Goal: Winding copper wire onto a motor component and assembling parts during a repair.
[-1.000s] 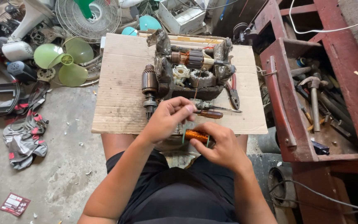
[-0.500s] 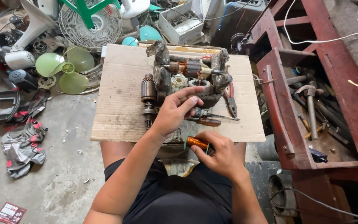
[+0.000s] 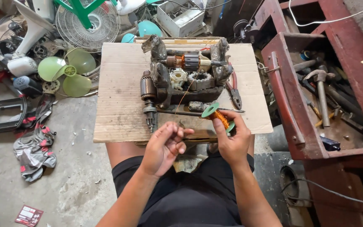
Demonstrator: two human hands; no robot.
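Landmark: brown cardboard sheet (image 3: 122,96) laid across the person's lap.
Right hand (image 3: 232,138): closed around a green-flanged spool of copper wire (image 3: 217,115), held over the sheet's near edge.
Left hand (image 3: 164,145): fingers curled, tips pinched together just off the near edge; contents too fine to make out.
Sheet centre: grimy dismantled electric motor parts (image 3: 185,73).
Sheet right: red-handled pliers (image 3: 234,90).

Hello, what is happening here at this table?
A person sits at a cardboard-covered board with motor parts on it. The right hand holds a green spool of copper wire. The left hand pinches something small, probably the thin wire end. Pliers lie beside the parts.
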